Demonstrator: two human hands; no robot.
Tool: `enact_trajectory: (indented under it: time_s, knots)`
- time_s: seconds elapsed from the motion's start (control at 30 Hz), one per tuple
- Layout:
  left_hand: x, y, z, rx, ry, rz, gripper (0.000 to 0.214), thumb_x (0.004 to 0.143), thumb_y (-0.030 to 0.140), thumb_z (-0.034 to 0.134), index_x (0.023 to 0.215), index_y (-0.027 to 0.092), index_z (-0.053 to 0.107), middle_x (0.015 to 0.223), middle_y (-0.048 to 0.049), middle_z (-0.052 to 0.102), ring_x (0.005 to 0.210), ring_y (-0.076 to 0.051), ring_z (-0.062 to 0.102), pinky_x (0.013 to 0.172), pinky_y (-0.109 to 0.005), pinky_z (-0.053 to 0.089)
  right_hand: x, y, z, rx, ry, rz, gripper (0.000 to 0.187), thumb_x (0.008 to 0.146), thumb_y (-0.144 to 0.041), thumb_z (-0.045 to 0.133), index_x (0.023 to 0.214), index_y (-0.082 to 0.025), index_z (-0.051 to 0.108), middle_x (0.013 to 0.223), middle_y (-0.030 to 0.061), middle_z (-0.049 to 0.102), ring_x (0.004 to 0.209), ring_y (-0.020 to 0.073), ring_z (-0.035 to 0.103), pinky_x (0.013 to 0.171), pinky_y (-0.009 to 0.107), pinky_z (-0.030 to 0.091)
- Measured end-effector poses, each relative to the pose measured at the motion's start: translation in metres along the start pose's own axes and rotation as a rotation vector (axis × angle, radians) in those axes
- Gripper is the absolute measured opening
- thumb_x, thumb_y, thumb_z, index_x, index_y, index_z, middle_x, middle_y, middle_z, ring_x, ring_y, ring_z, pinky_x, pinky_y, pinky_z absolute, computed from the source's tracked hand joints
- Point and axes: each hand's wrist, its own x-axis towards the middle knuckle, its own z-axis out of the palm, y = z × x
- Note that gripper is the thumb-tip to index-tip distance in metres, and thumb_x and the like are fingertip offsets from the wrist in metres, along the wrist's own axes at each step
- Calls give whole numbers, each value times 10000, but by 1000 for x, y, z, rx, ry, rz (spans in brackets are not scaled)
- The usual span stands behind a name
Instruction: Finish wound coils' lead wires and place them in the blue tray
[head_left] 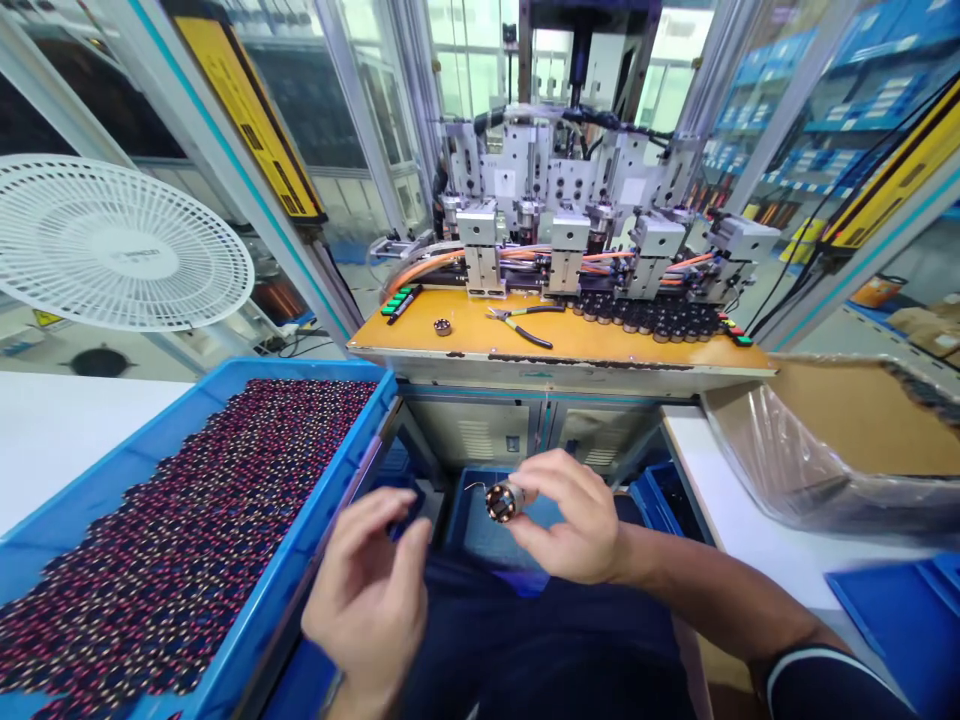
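Observation:
Between thumb and fingers, my right hand (574,515) grips a small motor stator (504,502), a round metal part with copper windings in its open end. A thin loose wire (475,486) sticks out from its left side. My left hand (371,585) is apart from it on the left, thumb and fingers spread with nothing between them. Beside the left hand stands a blue tray (281,560) filled with many small dark parts with pink and copper spots. Both hands are above my lap, in front of the orange bench top (472,335).
On the bench lie pliers (525,322), a single stator (442,327), green-and-black markers (401,302) and rows of dark stators (660,318). A winding machine (566,240) rises behind them. A white fan (124,245) stands left; a plastic-lined box (832,470) sits right.

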Motion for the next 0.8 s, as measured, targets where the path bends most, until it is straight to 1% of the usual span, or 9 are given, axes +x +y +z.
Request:
enact_trajectory:
  time_s: [0.07, 0.13, 0.2, 0.3, 0.4, 0.53, 0.6, 0.67, 0.8]
  knots:
    - [-8, 8, -4, 81, -173, 128, 438, 768, 48, 765, 1148, 264, 734, 1017, -10, 748, 947, -175, 677, 867, -280, 545, -1, 4, -1, -166, 17, -153, 222, 858, -124, 652, 1076, -154, 623, 865, 61, 703, 767, 140, 673, 701, 244, 573]
    - [-13, 15, -5, 141, -342, 156, 547, 761, 61, 775, 1255, 279, 688, 1094, -21, 751, 948, -196, 688, 857, -300, 556, -5, 7, 0, -224, 2, -217, 223, 857, -117, 643, 1075, -149, 607, 863, 56, 708, 759, 139, 680, 711, 246, 577]
    - [-13, 19, -3, 172, -420, 134, 576, 764, 91, 784, 1288, 297, 664, 1151, -21, 737, 972, -207, 688, 875, -314, 559, -10, 8, 1, -250, -28, -265, 212, 864, -116, 618, 1074, -137, 600, 872, 66, 707, 752, 150, 678, 704, 265, 578]
    - [-9, 18, 0, 163, -484, 45, 510, 775, 103, 781, 1230, 314, 688, 1137, -14, 737, 984, -212, 684, 863, -326, 564, -15, 7, -1, -253, -65, -294, 186, 874, -118, 598, 1060, -131, 602, 882, 78, 699, 767, 162, 669, 698, 283, 570]
    - [-4, 14, 0, 118, -522, -2, 454, 802, 88, 751, 1190, 318, 700, 1136, -21, 742, 1037, -231, 680, 881, -360, 563, -13, 1, -5, -159, -106, -201, 192, 858, -124, 616, 1050, -129, 610, 892, 81, 684, 786, 147, 654, 695, 254, 557]
    - [0, 13, -1, 165, -526, 157, 504, 777, 47, 764, 1210, 295, 693, 1125, -36, 748, 1050, -239, 676, 940, -410, 539, -5, -12, -10, 70, -144, -67, 231, 898, -277, 647, 1058, -111, 625, 869, 94, 669, 778, 153, 639, 655, 251, 544]
    - [0, 14, -2, 188, -535, 214, 517, 773, 17, 754, 1214, 280, 693, 1136, -41, 747, 1051, -225, 683, 926, -383, 554, -2, -16, -10, 135, -131, -15, 122, 917, -231, 652, 987, -132, 644, 821, 68, 658, 738, 132, 622, 649, 235, 528]
    - [0, 16, -3, 160, -525, 183, 483, 784, -1, 735, 1183, 269, 705, 1144, -40, 743, 1053, -199, 691, 883, -321, 582, -1, -18, -9, 191, -111, 60, 13, 911, -140, 640, 914, -142, 652, 790, 48, 641, 704, 110, 601, 642, 221, 513]
    - [-2, 22, 0, 7, -519, 2, 371, 800, 20, 723, 1084, 258, 731, 1108, -28, 749, 1008, -156, 717, 763, -210, 610, -1, -20, -9, 295, -97, 210, 61, 874, -93, 642, 848, -148, 643, 752, 30, 617, 677, 109, 578, 610, 228, 494]
